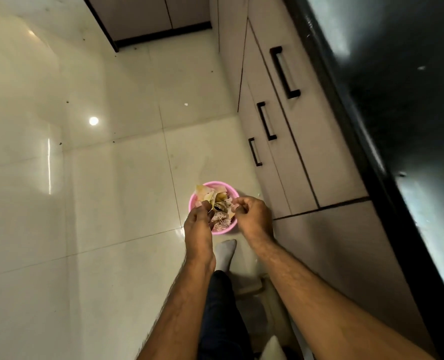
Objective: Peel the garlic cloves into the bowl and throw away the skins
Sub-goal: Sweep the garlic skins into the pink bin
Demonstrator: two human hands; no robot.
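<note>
A small pink waste bin [193, 200] stands on the pale tiled floor, holding garlic skins [221, 219] and yellowish scraps. Both hands hang right above it. My left hand [198, 224] covers the bin's left side, its fingers curled downward toward the contents; whether it holds skins is hidden. My right hand [252, 215] is over the bin's right rim, fingers curled with the thumb against the fingertips, and a pale bit of skin shows at the tips. No bowl or cloves are in view.
Beige cabinet drawers with black handles [284, 72] run along the right, under a dark glossy countertop [403, 105]. My foot in a grey sock [225, 253] stands just behind the bin. The tiled floor [98, 190] spreads to the left.
</note>
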